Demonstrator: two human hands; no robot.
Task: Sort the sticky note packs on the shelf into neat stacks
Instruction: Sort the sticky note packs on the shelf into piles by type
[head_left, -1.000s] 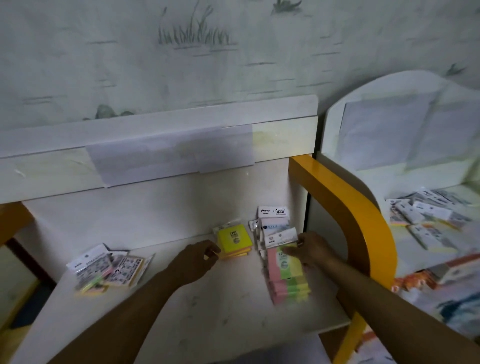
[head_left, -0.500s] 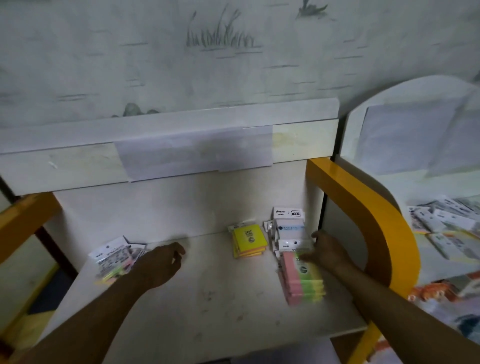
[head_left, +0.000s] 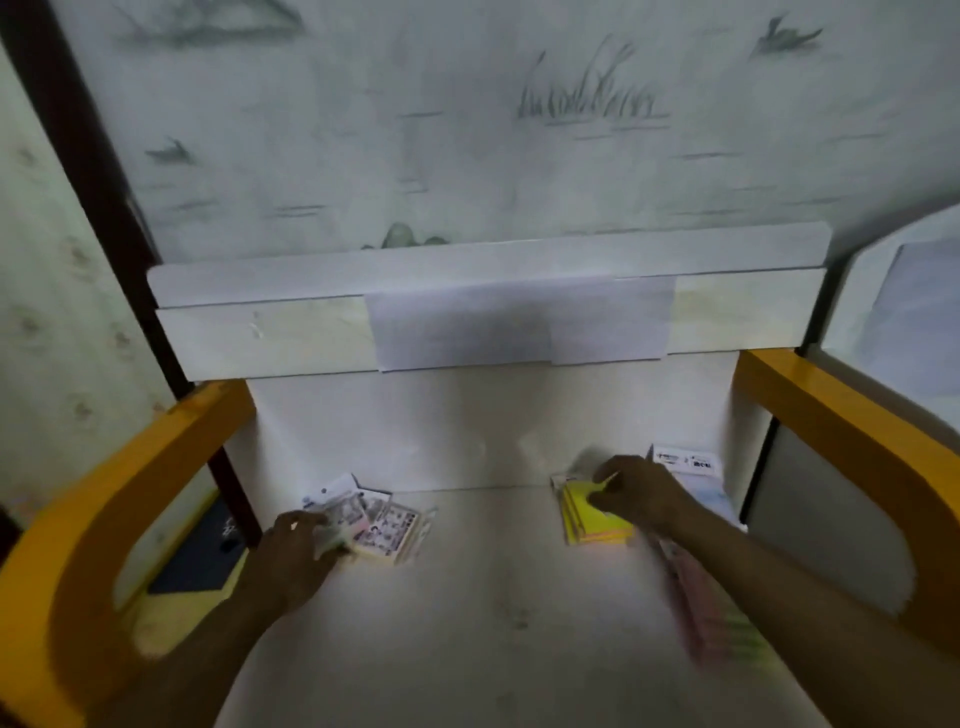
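Both hands are down on the white shelf (head_left: 493, 597) now, one at each end of the job. The right hand (head_left: 636, 499) sits on the yellow stack (head_left: 592, 519), fingers curled and pinching a corner of the top pack. The yellow stack lies toward the back of the shelf, right of centre. Just right of it, against the side wall, stand the white-labelled packs (head_left: 685, 462), and nearer the front edge, under the right forearm, is the blurred pink-and-green stack (head_left: 711, 618).

Over to the left of the yellow stack, well apart from it, the left hand (head_left: 298, 540) lands on the loose printed packs (head_left: 374, 525). Its fingers look curled over the nearest pack, but motion blur means I cannot tell whether they grip it or only rest there.

The risks, as I judge them: lifting that top yellow pack by one corner could drag the packs beneath askew. The right forearm hangs right over the pink-and-green stack, so a careless pull back could knock it toward the front edge. The fanned packs on the left could slide apart under a loose grab.

Compared with half a second ago, the right hand has left the white-labelled packs for the yellow stack, and the left has closed the gap to the loose packs.
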